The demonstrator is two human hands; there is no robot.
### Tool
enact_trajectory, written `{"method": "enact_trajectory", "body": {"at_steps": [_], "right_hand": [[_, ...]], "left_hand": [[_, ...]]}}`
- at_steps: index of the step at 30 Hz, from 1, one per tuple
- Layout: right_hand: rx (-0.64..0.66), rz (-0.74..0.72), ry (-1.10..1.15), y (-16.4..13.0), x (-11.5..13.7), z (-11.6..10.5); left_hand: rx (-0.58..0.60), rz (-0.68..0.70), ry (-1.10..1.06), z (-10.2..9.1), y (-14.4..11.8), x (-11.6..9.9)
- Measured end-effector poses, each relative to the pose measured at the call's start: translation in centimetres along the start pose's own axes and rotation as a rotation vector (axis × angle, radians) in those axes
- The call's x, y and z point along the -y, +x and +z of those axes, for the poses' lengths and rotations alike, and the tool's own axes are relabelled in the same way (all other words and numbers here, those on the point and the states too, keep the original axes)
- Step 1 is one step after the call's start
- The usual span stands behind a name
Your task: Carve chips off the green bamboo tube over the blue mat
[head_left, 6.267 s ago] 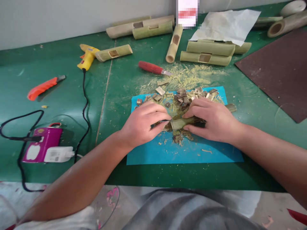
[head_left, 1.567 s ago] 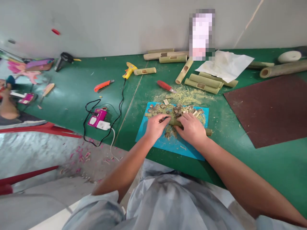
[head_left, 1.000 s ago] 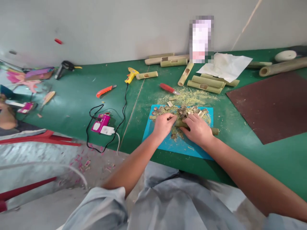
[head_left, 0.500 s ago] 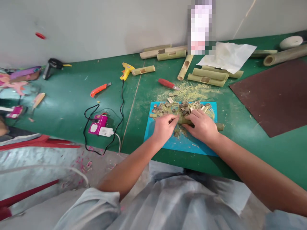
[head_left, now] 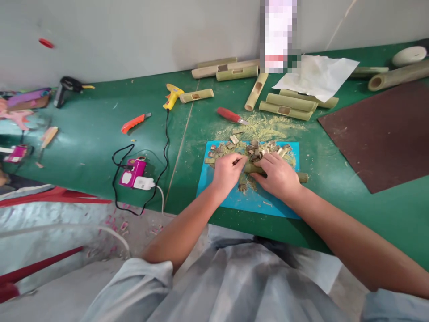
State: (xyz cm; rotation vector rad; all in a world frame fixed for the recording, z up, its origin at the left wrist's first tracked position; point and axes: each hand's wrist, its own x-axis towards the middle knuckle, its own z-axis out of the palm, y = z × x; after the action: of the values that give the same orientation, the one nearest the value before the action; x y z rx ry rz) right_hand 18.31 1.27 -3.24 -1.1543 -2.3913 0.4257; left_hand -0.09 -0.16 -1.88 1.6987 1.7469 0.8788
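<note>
A green bamboo tube [head_left: 302, 177] lies across the blue mat [head_left: 217, 192], largely covered by my hands. My right hand [head_left: 279, 176] is wrapped over its middle, thumb on the near side. At its left end, my left hand [head_left: 228, 172] is closed in a pinch. Something small and dark shows between those fingers, too hidden to name. Bamboo chips [head_left: 254, 150] and shavings are heaped just beyond both hands, with a few more on the near side. A red-handled knife [head_left: 229, 115] lies past the mat among pale green dust [head_left: 268, 125].
Several cut bamboo tubes [head_left: 288, 103] lie at the back, near white paper [head_left: 317, 76]. A dark brown board [head_left: 378, 134] is on the right. Leftward are a yellow glue gun [head_left: 173, 96], an orange utility knife [head_left: 136, 123] and a magenta power strip [head_left: 133, 172] with black cable.
The whole view has shifted slightly, so things sit a little further left. Both hands keep their hold, with hardly any movement against the bamboo tube.
</note>
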Motion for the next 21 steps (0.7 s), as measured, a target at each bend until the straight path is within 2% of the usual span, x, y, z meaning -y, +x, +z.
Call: {"method": "enact_trajectory", "body": {"at_steps": [21], "right_hand": [[0.017, 0.03, 0.034, 0.18, -0.04, -0.1]], "left_hand": [[-0.016, -0.02, 0.008, -0.09, -0.24, -0.06]]}}
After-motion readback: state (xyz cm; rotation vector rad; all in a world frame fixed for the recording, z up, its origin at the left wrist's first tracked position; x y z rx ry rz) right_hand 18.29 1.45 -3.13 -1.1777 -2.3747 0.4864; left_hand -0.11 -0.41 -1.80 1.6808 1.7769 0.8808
